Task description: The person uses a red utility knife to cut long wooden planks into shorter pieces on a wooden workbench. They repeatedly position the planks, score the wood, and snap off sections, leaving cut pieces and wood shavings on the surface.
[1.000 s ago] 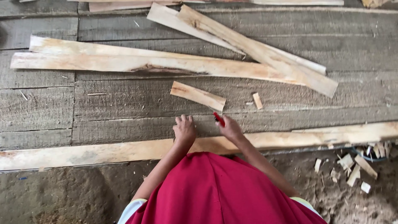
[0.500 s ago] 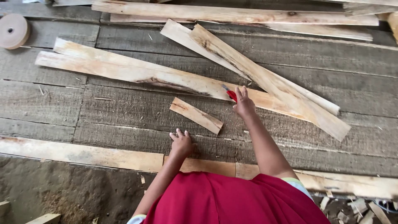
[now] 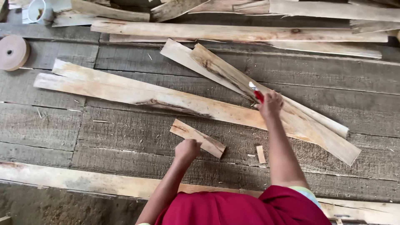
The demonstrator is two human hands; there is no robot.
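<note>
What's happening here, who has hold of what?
A person in a red top leans over a grey plank floor. The right hand grips a red-handled tool against the long pale boards; what kind of tool is too small to tell. The left hand rests fisted on a short wood offcut. A small chip lies nearby, more boards are stacked beyond.

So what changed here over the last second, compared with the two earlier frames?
The right hand, gripping a red-handled tool, reached forward from the near plank out onto the long overlapping boards. The left hand moved forward off that plank to the short wood piece and closed. The short piece, the small chip and the boards lie as before.
</note>
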